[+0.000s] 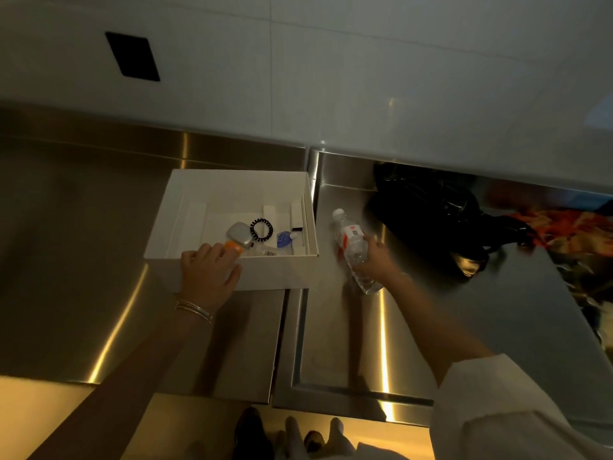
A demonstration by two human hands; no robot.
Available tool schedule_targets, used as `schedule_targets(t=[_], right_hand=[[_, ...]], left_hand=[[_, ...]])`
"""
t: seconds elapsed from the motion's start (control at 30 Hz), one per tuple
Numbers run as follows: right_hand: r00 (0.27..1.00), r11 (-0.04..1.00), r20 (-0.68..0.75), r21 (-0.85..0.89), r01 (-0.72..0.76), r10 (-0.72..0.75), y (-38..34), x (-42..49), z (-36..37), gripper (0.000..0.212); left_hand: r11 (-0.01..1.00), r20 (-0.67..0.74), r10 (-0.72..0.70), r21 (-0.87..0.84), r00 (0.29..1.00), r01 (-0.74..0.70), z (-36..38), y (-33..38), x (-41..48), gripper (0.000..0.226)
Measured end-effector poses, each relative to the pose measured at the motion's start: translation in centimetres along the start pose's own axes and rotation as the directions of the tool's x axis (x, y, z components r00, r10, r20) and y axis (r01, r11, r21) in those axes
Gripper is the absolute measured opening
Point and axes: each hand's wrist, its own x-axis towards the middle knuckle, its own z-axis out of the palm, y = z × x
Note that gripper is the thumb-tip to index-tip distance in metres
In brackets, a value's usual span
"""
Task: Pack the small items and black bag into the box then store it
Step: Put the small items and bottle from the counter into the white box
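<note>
An open white box (185,214) sits on the steel counter. Inside lie a grey and orange device (239,239), a black coiled hair tie (261,230) and a small blue item (283,240). My left hand (207,277) rests on the box's near rim, fingers over the edge by the orange part. My right hand (376,260) grips a clear plastic water bottle (351,244) with a red label, lying tilted on the counter right of the box. The black bag (431,214) lies further right, against the back wall.
Two steel counter tops (83,227) meet at a seam just right of the box. A colourful orange cloth (570,234) lies at the far right. A white tiled wall with a dark socket plate (132,56) stands behind. My feet show below the counter edge.
</note>
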Motion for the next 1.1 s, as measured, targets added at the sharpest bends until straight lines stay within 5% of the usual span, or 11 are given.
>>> schedule_targets(t=[0.2, 0.57, 0.9, 1.1], right_hand=[[0.995, 0.980, -0.098, 0.200, -0.006, 0.026, -0.9, -1.5, -0.9, 0.059], [0.960, 0.932, -0.201, 0.266, 0.247, -0.197, -8.1, -0.7, -8.2, 0.073], [0.842, 0.832, -0.001, 0.147, 0.534, -0.540, -19.7, 1.0, -4.5, 0.077], [0.811, 0.832, 0.226, -0.007, 0.555, -0.540, -21.9, 2.7, 1.2, 0.074]], left_hand=[[1.000, -0.045, 0.029, -0.002, 0.999, -0.030, -0.1, -0.1, -0.1, 0.026], [0.996, -0.162, 0.060, -0.050, 0.985, -0.069, 0.1, -0.6, -0.2, 0.019], [0.997, -0.145, 0.045, -0.057, 0.988, -0.054, 0.3, -0.9, -0.6, 0.016], [0.991, -0.176, 0.058, -0.110, 0.983, -0.079, 0.5, -1.3, -0.6, 0.018]])
